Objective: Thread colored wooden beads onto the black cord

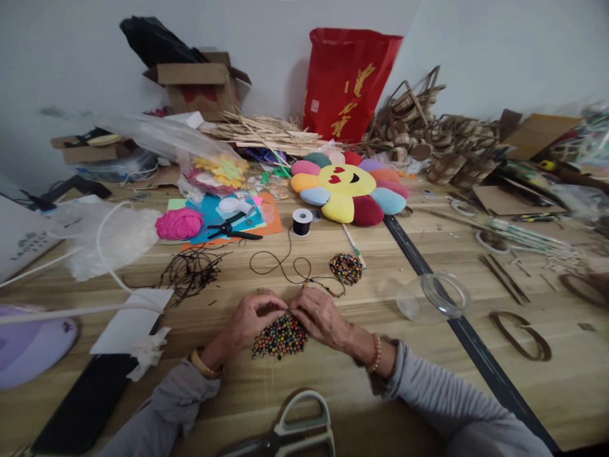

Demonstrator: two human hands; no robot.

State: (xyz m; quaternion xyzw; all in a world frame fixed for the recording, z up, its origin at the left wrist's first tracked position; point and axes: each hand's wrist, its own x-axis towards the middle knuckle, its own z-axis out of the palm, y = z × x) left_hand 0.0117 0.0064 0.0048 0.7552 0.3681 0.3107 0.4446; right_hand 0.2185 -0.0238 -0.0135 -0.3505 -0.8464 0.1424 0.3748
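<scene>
Multicoloured beads (280, 336) lie in a loose heap on the wooden table (266, 393), at its near edge and right between the person's wrists. Both hands are curled over the far side of the heap. The left hand (250, 320) and the right hand (320, 317) meet fingertip to fingertip just above it. The right hand is closed in a fine pinch, apparently on the end of the black cord (285, 263), which loops away across the table to a black spool (302, 222). A short run of beads already strung (328, 289) sits on the cord near that hand. The left hand is pinched shut too, thumb against fingers, but whatever it grips is too small to make out. This looks like stringing, with one bead being fed onto the cord. The next move would call for a steady cord tip, a single bead picked cleanly from the heap, and its hole lined up with the cord. Beyond the cord lies a coiled bunch of strung beads (346, 268). To the right, well apart, a clear jar (435, 296) lies on its side. Grey-handled scissors (297, 428) rest nearest the person, and a flower-shaped cushion (349, 187) sits farther back.
</scene>
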